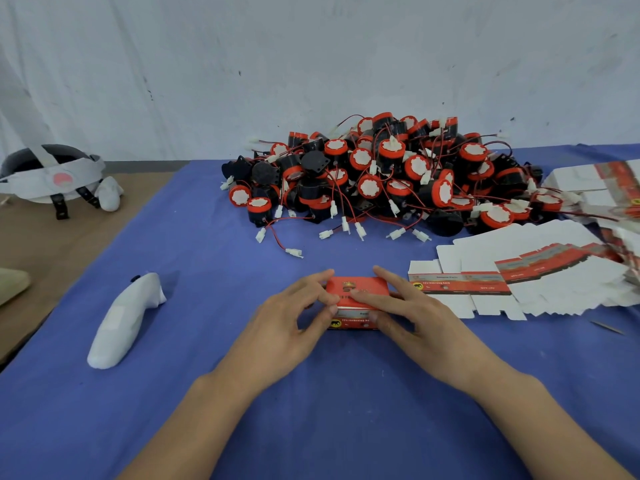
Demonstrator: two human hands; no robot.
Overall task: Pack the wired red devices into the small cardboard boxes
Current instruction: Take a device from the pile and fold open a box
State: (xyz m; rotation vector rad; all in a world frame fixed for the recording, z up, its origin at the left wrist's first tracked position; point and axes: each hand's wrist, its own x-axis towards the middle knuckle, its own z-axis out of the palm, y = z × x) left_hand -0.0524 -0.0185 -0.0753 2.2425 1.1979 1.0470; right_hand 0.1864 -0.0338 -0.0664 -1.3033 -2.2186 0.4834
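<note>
Red cardboard box (360, 287) sits between your hands: your left hand (294, 327) pinches its left end, your right hand (415, 320) clasps its top and front. Wired red devices (381, 174) lie piled beyond both.

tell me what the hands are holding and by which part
The small red cardboard box: the left hand pinches its left end, and the right hand lays fingers across its top, thumb on its front.
</note>
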